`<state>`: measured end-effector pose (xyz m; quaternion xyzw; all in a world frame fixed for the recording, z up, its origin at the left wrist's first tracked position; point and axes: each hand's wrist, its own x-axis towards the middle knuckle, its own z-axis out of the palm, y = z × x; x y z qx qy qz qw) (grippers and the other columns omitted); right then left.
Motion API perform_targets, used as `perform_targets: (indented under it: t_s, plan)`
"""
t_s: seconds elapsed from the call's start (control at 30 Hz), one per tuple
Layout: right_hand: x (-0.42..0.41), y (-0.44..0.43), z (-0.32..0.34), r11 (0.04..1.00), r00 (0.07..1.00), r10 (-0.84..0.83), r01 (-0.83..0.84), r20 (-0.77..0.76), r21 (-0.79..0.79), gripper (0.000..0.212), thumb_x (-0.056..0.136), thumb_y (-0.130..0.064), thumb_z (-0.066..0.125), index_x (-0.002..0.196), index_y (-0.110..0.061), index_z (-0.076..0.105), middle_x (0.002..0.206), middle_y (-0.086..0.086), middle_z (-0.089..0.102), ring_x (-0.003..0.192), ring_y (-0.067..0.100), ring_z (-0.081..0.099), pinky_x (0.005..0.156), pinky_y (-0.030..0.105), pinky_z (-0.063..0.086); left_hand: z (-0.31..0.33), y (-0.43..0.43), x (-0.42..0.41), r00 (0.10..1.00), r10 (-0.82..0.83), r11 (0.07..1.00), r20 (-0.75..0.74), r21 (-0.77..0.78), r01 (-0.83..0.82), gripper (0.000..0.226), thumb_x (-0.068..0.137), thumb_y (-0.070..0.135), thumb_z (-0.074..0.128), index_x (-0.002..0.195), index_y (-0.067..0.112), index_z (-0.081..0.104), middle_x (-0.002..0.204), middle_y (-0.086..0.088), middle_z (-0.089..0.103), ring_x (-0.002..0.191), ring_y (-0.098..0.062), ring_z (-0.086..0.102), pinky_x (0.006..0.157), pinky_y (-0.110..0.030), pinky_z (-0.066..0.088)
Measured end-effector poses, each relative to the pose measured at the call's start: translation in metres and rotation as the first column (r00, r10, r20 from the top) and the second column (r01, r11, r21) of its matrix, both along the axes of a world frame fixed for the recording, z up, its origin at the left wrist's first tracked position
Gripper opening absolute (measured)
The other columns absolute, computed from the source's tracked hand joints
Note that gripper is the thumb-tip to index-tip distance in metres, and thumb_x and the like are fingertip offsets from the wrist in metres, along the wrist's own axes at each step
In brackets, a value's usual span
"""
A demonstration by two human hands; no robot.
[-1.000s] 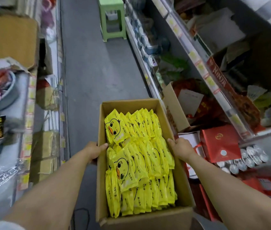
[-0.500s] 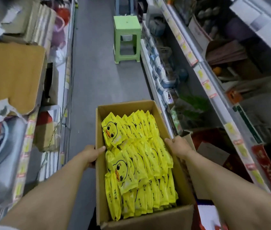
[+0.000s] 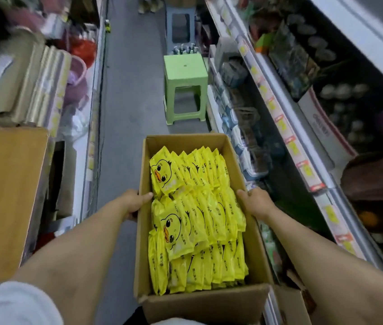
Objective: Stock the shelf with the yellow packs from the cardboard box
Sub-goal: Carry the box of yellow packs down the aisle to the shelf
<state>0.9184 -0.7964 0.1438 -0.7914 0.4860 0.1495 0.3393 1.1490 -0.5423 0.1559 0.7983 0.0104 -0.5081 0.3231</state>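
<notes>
Cardboard box [image 3: 204, 303] nearer green stool [image 3: 185, 66]; hands [image 3: 135, 202] [image 3: 256, 202] still grip sides.

1. This is a small shop, seen down a narrow aisle [image 3: 134, 90] with a grey floor between two runs of goods.
2. The right-hand shelves [image 3: 361, 31] are tiered white racks, and their front edges carry a line of yellow and red price labels [image 3: 291, 144].
3. Packaged goods crowd those tiers, with blue-and-white packets [image 3: 237, 139] on the low level and boxed and bagged items above.
4. The left-hand shelves [image 3: 91, 141] hold household wares, among them rolls of clear film [image 3: 43, 85] and a pink plastic basket [image 3: 78, 73].
5. A cardboard box [image 3: 209, 303] is packed tight with identical yellow packs [image 3: 199, 207] printed with a duck face, goods in bulk.
6. A green plastic stool [image 3: 185, 66] stands in the aisle beside the right-hand shelves.
</notes>
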Motion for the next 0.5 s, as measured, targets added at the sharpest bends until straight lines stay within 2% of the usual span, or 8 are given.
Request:
perform_targets:
  t_s: [0.1, 0.2, 0.27, 0.37, 0.5]
  plan:
    - [0.064, -0.059, 0.002, 1.0, 1.0, -0.014, 0.014, 0.023, -0.017, 0.049, 0.098, -0.046, 0.05, 0.061, -0.015, 0.044, 0.064, 0.004, 0.048, 0.063, 0.024, 0.051, 0.058, 0.028, 0.035, 0.0, -0.054, 0.06, 0.999, 0.039, 0.999, 0.0, 0.014, -0.039, 0.037, 0.097, 0.033, 0.059, 0.118, 0.004, 0.051, 0.104, -0.019, 0.064, 0.09, -0.034, 0.065, 0.077, -0.049, 0.056]
    - [0.126, -0.113, 0.007, 1.0, 1.0, 0.008, -0.008, 0.01, -0.026, 0.048, 0.098, -0.047, 0.048, 0.064, -0.013, 0.049, 0.075, 0.01, 0.056, 0.075, 0.027, 0.056, 0.066, 0.032, 0.041, -0.002, -0.104, 0.121, 0.999, 0.049, 0.999, -0.015, 0.006, -0.049, 0.042, 0.095, 0.034, 0.061, 0.123, 0.004, 0.049, 0.115, -0.024, 0.063, 0.101, -0.039, 0.065, 0.085, -0.056, 0.054]
    - [0.172, -0.152, 0.013, 1.0, 1.0, 0.018, -0.018, 0.014, -0.026, 0.048, 0.099, -0.045, 0.048, 0.063, -0.014, 0.049, 0.072, 0.008, 0.055, 0.066, 0.023, 0.054, 0.061, 0.029, 0.04, -0.004, -0.138, 0.166, 0.997, 0.067, 0.998, -0.028, -0.004, -0.067, 0.047, 0.094, 0.035, 0.062, 0.126, 0.005, 0.047, 0.115, -0.024, 0.063, 0.1, -0.039, 0.066, 0.082, -0.057, 0.055]
    - [0.242, -0.203, 0.021, 0.999, 1.0, 0.01, -0.009, 0.023, -0.044, 0.049, 0.099, -0.043, 0.049, 0.059, -0.018, 0.042, 0.059, 0.0, 0.043, 0.05, 0.013, 0.041, 0.048, 0.026, 0.03, -0.007, -0.19, 0.236, 0.997, 0.06, 0.998, -0.042, -0.01, -0.061, 0.048, 0.093, 0.037, 0.063, 0.126, 0.006, 0.047, 0.113, -0.021, 0.065, 0.098, -0.037, 0.067, 0.079, -0.052, 0.057]
    - [0.326, -0.261, 0.027, 0.999, 0.999, -0.029, 0.029, 0.017, -0.036, 0.049, 0.099, -0.043, 0.049, 0.059, -0.015, 0.049, 0.057, 0.0, 0.047, 0.047, 0.013, 0.043, 0.05, 0.026, 0.034, -0.004, -0.256, 0.33, 0.999, 0.01, 0.999, -0.05, -0.039, -0.012, 0.032, 0.095, 0.034, 0.061, 0.111, 0.008, 0.052, 0.104, -0.018, 0.066, 0.092, -0.034, 0.067, 0.082, -0.054, 0.056]
